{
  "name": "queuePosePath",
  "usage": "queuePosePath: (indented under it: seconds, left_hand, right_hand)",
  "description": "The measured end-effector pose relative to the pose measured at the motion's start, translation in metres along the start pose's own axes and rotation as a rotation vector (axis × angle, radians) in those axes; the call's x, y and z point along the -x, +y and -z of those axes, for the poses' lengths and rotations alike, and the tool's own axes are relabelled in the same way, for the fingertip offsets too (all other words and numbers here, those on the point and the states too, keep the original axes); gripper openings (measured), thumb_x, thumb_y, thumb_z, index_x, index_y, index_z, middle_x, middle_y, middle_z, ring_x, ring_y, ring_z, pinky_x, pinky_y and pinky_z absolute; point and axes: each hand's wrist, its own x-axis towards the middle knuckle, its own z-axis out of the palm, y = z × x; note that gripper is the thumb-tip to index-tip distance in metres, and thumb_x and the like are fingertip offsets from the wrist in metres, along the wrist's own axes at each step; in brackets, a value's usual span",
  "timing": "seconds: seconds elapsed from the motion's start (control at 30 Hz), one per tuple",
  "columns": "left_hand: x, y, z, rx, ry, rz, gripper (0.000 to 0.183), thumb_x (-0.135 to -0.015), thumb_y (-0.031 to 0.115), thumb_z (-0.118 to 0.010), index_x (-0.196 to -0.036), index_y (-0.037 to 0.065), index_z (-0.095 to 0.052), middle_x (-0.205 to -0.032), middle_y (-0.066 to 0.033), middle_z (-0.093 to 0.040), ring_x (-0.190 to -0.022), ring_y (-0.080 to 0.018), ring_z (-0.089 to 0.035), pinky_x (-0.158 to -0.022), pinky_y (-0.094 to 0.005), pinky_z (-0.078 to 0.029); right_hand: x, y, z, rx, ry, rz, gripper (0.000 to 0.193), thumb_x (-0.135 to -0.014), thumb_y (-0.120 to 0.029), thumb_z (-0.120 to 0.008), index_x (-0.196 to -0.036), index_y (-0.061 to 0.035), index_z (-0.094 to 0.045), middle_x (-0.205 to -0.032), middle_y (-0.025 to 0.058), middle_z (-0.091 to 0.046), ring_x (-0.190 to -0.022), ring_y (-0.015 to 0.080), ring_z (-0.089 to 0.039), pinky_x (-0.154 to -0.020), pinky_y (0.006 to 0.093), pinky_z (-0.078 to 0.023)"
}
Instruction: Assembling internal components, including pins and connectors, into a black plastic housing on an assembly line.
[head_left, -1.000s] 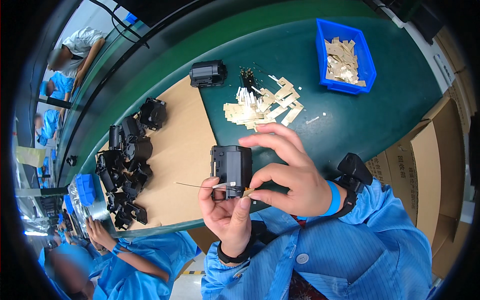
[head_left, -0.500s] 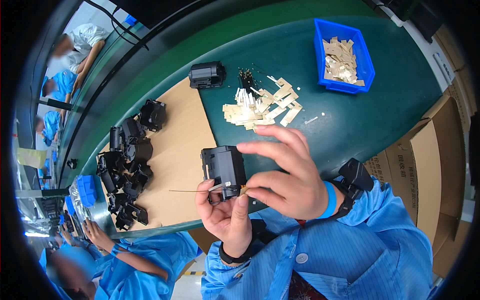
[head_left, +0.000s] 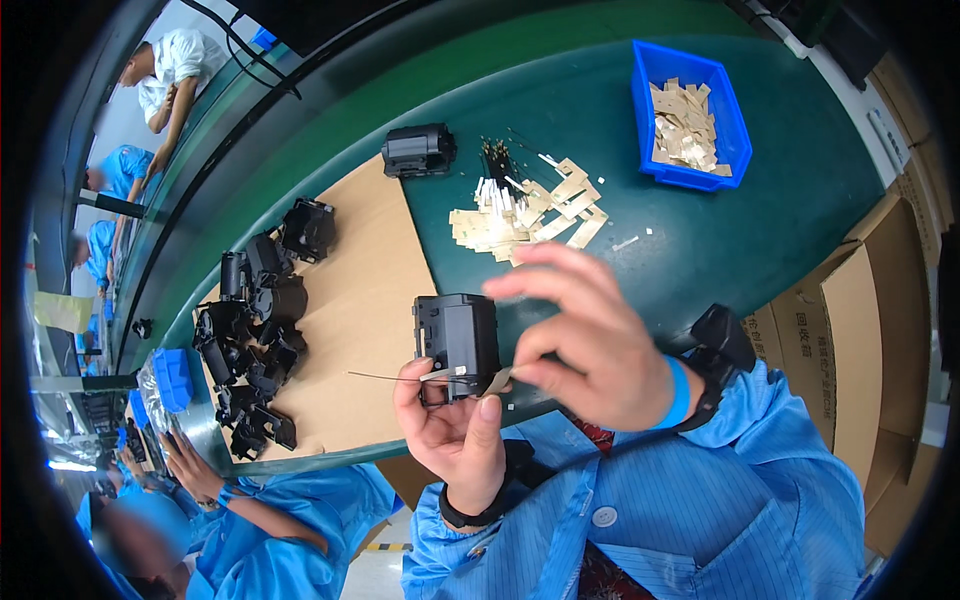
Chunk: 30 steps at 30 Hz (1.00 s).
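Observation:
My left hand (head_left: 455,440) holds a black plastic housing (head_left: 468,335) upright from below, thumb at its lower front and fingers behind its lower left side. Across the housing's lower end runs a thin dark wire (head_left: 385,376) with a white strip (head_left: 440,375), its free end sticking out to the left. My right hand (head_left: 600,360) pinches a small beige strip (head_left: 499,381) between thumb and a finger at the housing's lower right corner. Its other fingers are raised, blurred by motion. Whether the strip is stuck to the housing, I cannot tell.
Beyond my hands lies a pile of beige strips (head_left: 490,228) with black wires (head_left: 497,160). A blue bin (head_left: 742,150) holds more beige pieces. Several black housings (head_left: 275,300) lie on cardboard (head_left: 365,280); another housing (head_left: 418,150) stands at its far edge. A co-worker (head_left: 290,520) sits at left.
My right hand has shifted right and slightly down, and more of the beige strip shows at the housing's corner. The housing has moved a little right with my left hand.

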Motion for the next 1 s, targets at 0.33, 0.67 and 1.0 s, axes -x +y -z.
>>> queuePosePath:
  seconds: [0.33,0.67,1.0]
  left_hand:
    - [0.000,0.016,0.000,0.176,0.032,0.215,0.065,-0.073,0.005,-0.065,-0.128,0.004,-0.031,-0.114,-0.0129,-0.048,-0.098,-0.0216,-0.054,-0.074,-0.0306,-0.047]
    - [0.000,0.015,-0.007,0.249,0.051,0.282,0.068,-0.070,0.006,-0.064,-0.128,0.004,-0.030,-0.114,-0.0160,-0.047,-0.097,-0.0251,-0.054,-0.073,-0.0340,-0.048]
    - [-0.001,0.011,-0.014,0.207,-0.009,0.214,0.068,-0.067,-0.001,-0.059,-0.128,0.000,-0.029,-0.117,-0.0163,-0.047,-0.105,-0.0257,-0.051,-0.088,-0.0363,-0.043]
  right_hand:
    - [-0.032,0.082,0.112,0.492,0.428,-0.173,0.005,-0.073,-0.002,-0.062,-0.077,0.0017,-0.060,-0.069,0.0116,-0.059,-0.061,0.0234,-0.058,-0.060,0.0302,-0.046]
    - [-0.010,0.040,0.074,0.256,0.185,-0.002,0.024,-0.063,-0.011,-0.072,-0.083,-0.0031,-0.061,-0.087,0.0104,-0.059,-0.082,0.0267,-0.056,-0.073,0.0336,-0.045]
    - [0.003,0.002,0.005,-0.144,0.077,0.051,0.027,-0.058,-0.011,-0.073,-0.080,-0.0086,-0.057,-0.083,0.0047,-0.053,-0.076,0.0240,-0.049,-0.069,0.0340,-0.038]
